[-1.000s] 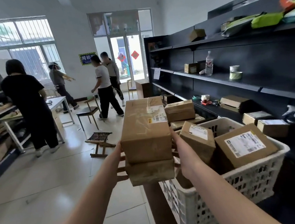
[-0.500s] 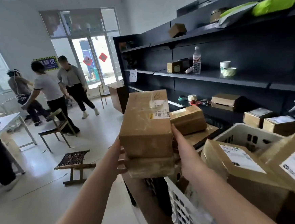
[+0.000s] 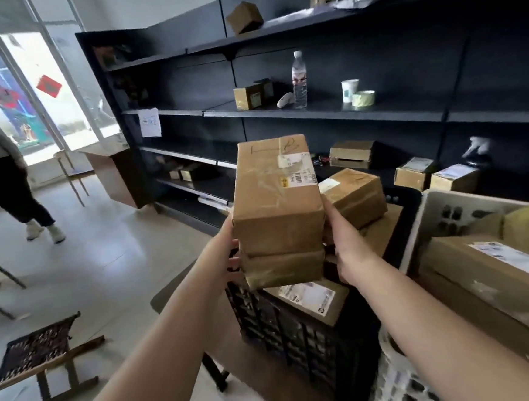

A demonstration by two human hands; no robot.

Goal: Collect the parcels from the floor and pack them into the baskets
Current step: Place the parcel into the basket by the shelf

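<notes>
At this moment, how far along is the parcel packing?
Done: the black basket and the white basket both already hold parcels. In hand: two stacked brown parcels, gripped between the left hand and right hand, held above the black basket. Left: setting them in. No parcels show on the visible floor; the rest is out of view.

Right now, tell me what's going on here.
A person holds two stacked brown parcels, the top parcel on the bottom parcel, between the left hand and right hand. They hang above a black basket already holding parcels. A white basket to the right is also loaded.
</notes>
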